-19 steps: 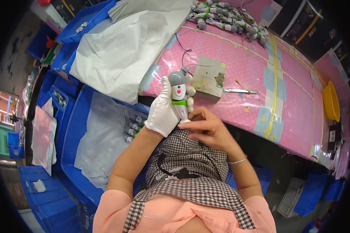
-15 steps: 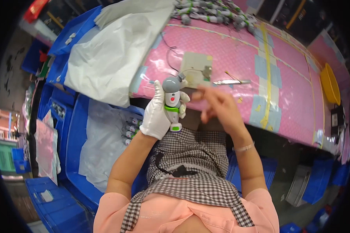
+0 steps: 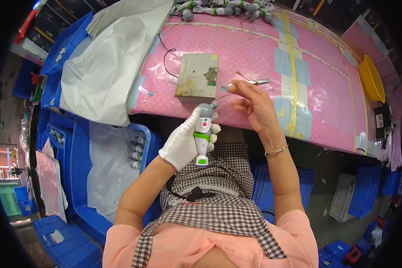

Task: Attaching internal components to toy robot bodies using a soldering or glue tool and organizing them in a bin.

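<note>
My left hand point(image 3: 183, 142), in a white glove, is closed around a snowman-shaped toy point(image 3: 202, 136). The toy has a grey cap, a white body and a green scarf, and stands nearly upright in the grip. From the cap's grey tip a thin wire point(image 3: 223, 97) runs towards my right hand point(image 3: 254, 102). That hand is bare, thumb and forefinger pinched together over the table; what lies between them is too small to make out. Metal tweezers point(image 3: 257, 82) lie on the table just beyond the fingertips. A flat-topped beige box point(image 3: 193, 78) with a cable stands left of them.
The table point(image 3: 250, 49) has a pink covering with yellow and blue tape. Several similar toys point(image 3: 223, 10) are heaped at its far edge. White sheeting point(image 3: 105, 67) drapes the left side. A blue bin point(image 3: 82, 178) beside me holds more toys point(image 3: 137, 154). A yellow basin point(image 3: 371, 79) stands far right.
My right hand has drawn its thumb and forefinger together near the tweezers. The toy, still in my left hand, is now lower and nearer to me. The whole view has shifted.
</note>
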Tool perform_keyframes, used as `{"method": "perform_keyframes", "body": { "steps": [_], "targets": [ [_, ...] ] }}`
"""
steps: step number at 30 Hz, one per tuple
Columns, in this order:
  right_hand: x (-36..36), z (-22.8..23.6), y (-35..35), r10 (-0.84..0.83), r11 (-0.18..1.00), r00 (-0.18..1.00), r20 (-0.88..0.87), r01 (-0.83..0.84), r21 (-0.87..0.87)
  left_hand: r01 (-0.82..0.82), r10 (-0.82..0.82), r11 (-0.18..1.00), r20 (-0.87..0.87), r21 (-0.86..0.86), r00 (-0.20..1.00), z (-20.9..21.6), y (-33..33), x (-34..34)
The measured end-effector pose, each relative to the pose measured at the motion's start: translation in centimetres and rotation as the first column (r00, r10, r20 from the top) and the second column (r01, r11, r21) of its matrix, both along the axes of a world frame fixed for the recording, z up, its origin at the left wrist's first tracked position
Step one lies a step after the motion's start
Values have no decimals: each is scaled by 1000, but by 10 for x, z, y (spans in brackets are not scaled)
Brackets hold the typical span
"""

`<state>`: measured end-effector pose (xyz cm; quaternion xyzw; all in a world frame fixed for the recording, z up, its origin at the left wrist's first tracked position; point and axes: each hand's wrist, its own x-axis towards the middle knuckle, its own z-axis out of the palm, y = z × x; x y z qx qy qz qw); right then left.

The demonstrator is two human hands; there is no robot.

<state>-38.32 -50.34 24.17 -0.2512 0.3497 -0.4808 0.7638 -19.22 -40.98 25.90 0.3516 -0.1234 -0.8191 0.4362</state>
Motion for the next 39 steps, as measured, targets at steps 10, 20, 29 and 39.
{"method": "perform_keyframes", "body": {
  "steps": [10, 20, 29, 39],
  "targets": [
    [-9, -12, -59, -664, 702, -218, -715, -509, -497, -642, 604, 687, -224, -341, 765, 19, -43, 28],
    [78, 8, 15, -653, 442, 625, -427, -144, -886, -775, 810, 553, -23, -307, 587, -9, -52, -9],
    [101, 10, 22, -628, 471, 643, -439, -135, -872, -805, 856, 495, 24, -327, 517, -19, -58, -8],
    [96, 11, 23, -582, 466, 676, -452, -178, -867, -800, 842, 503, -24, -326, 539, -11, -55, -11]
  ]
}}
